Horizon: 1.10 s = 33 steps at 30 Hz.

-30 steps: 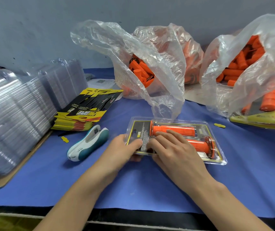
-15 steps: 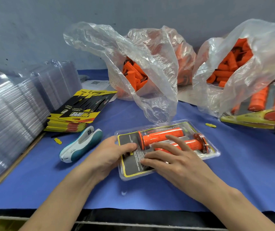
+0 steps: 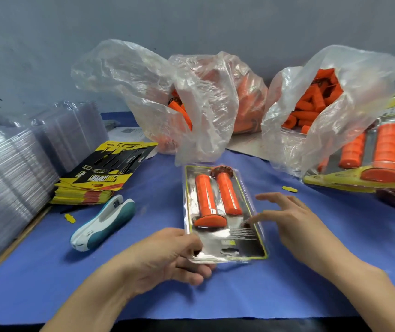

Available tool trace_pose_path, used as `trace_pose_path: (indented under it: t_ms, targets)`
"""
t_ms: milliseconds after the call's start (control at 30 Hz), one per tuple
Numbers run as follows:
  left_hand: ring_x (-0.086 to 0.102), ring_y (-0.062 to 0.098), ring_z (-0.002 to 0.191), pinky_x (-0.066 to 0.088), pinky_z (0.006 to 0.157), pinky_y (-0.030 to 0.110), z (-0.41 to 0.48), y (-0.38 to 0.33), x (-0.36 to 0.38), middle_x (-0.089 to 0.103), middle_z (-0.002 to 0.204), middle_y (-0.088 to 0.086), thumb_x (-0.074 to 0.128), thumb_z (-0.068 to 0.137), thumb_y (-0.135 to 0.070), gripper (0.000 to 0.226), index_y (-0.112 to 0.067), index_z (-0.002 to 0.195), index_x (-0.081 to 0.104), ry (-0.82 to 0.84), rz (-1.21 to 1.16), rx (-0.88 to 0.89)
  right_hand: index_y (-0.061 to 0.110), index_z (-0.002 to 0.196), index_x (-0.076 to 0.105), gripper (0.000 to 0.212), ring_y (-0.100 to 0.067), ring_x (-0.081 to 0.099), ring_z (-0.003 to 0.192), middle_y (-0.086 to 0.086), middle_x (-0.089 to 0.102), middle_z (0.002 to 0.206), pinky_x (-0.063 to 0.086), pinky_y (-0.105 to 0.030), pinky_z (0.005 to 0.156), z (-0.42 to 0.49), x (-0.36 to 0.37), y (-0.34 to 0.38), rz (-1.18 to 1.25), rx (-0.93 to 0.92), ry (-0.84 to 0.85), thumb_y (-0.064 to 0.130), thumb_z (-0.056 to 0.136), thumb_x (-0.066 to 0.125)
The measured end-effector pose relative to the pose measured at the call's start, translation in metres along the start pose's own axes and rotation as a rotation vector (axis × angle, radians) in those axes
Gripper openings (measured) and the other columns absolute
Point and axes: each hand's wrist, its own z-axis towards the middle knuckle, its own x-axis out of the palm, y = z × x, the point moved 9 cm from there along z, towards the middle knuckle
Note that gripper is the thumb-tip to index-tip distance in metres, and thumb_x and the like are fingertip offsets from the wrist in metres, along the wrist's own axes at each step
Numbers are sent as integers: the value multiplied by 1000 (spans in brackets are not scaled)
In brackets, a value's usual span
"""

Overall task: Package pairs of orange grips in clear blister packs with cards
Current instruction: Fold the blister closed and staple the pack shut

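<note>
**One filled pack lengthwise on the desk, held at its near corner**

The desk (image 3: 311, 271), covered in blue, carried everything. Along its left edge stood two ranks of empty clear shells (image 3: 7, 188), too many to count. At the back slumped what looked like three clear bags (image 3: 227, 92) of loose grips, one of them off to the right. Finished packs (image 3: 359, 168) were piled at the far right, the top one showing two grips; the number beneath could not be told. One stack of yellow-and-black cards (image 3: 100, 173) lay left of centre.

The blister pack (image 3: 223, 212) sat in the middle, its long axis running away from the person, its far end leaning slightly left and the printed black end nearest. The left hand (image 3: 167, 257) had its grip clamped on the pack's near left corner, thumb on top and fingers underneath. The right hand (image 3: 294, 226) hovered at the pack's right edge, its grip apart and fingers spread; blur hid whether a fingertip touched. One white-and-teal stapler (image 3: 103, 221) lay to the left.

Inside the pack were two orange grips (image 3: 206, 197), side by side along the long axis, the left one's flange toward the person, the right one's away. Two small yellow tabs (image 3: 69, 218) lay loose, one on each side.
</note>
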Motion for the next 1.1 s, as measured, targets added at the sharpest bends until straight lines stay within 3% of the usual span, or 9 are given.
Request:
trace_pose_path:
  t_ms: [100, 167, 367, 500, 600, 700, 933, 1033, 1100]
  targets:
    - [70, 23, 75, 56, 59, 24, 3, 2, 24, 74, 91, 19, 51, 90, -10, 22, -3, 90, 72, 65, 55, 12, 40, 122, 60, 29, -8, 60, 99, 10, 58, 121, 47, -33, 84, -4, 6, -31, 347, 321, -56, 24, 99, 51]
    - [71, 23, 76, 56, 60, 25, 5, 3, 40, 74, 91, 18, 52, 90, -12, 21, -4, 91, 72, 99, 71, 32, 39, 127, 53, 31, -3, 60, 93, 18, 60, 103, 43, -25, 77, -4, 13, -38, 441, 428, -53, 42, 96, 54]
    - [71, 27, 81, 57, 61, 27, 6, 3, 47, 73, 95, 17, 61, 92, -31, 25, -10, 96, 74, 239, 141, -10, 34, 133, 50, 34, -20, 61, 104, 7, 69, 109, 45, -34, 83, 6, 28, -39, 319, 488, 55, 26, 100, 46]
    - [70, 23, 70, 55, 55, 27, 16, -12, -16, 73, 86, 16, 57, 93, -53, 54, -1, 103, 68, -80, 149, -22, 46, 118, 55, 32, -18, 62, 99, 19, 66, 95, 47, -33, 78, 11, 30, -35, 377, 463, 74, 21, 100, 46]
    - [69, 22, 61, 54, 51, 27, 25, -32, -54, 72, 80, 15, 56, 95, -46, 50, 2, 108, 64, -361, 114, 110, 36, 133, 53, 36, -17, 62, 101, 5, 66, 113, 49, -35, 86, 12, 35, -39, 411, 476, 118, 23, 100, 49]
    - [67, 21, 58, 52, 47, 26, 34, -43, -71, 70, 76, 12, 51, 101, -33, 36, 1, 101, 64, -466, 87, 194, 35, 133, 55, 36, -6, 60, 87, 12, 64, 103, 47, -29, 81, 11, 36, -33, 454, 435, 152, 24, 99, 52]
    - [68, 20, 64, 58, 54, 29, 51, -45, -80, 73, 74, 11, 50, 99, -27, 32, -5, 85, 67, -473, 87, 168, 34, 131, 56, 37, 1, 58, 76, 13, 63, 103, 47, -22, 72, 8, 18, -16, 432, 387, 216, 28, 95, 58]
    - [65, 21, 70, 59, 61, 32, 52, -49, -80, 71, 78, 12, 52, 99, -24, 23, -6, 92, 65, -474, 72, 227, 35, 130, 57, 36, -11, 59, 102, 10, 58, 119, 49, -35, 87, 29, -19, 0, 241, 340, 8, 33, 94, 58]
    - [64, 21, 71, 58, 62, 32, 52, -49, -77, 71, 80, 11, 53, 99, -23, 21, -7, 94, 66, -458, 64, 242, 35, 125, 62, 30, -9, 60, 101, 10, 62, 117, 46, -29, 85, 63, -32, 30, 311, 220, -81, 29, 97, 54]
